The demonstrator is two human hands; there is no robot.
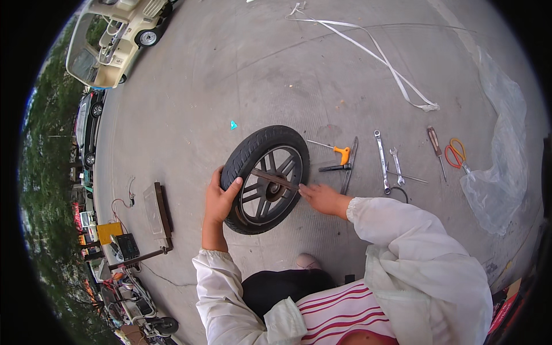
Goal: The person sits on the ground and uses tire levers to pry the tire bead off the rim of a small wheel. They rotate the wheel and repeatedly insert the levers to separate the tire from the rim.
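Note:
A wheel with a black tyre point(241, 164) and a dark spoked rim stands tilted on the concrete in front of me. My left hand point(221, 198) is closed round the tyre's left side, its thumb on the sidewall. Across the wheel's face, over the spokes, lies a flat rusty metal bar point(270, 177). Its right end is pinched in the fingers of my right hand point(324, 199), close to the tyre's right edge. The bar's far end reaches the upper left part of the rim; whether it is under the tyre bead I cannot tell.
Right of the wheel lie an orange-handled hex key point(342, 154), a long combination wrench point(382, 158), a shorter wrench point(395, 162), a screwdriver point(434, 142), red-and-orange-handled scissors point(455, 154) and clear plastic sheeting point(499, 149). A white strap point(374, 49) lies beyond. Leftward are a metal platform point(154, 213) and parked vehicles.

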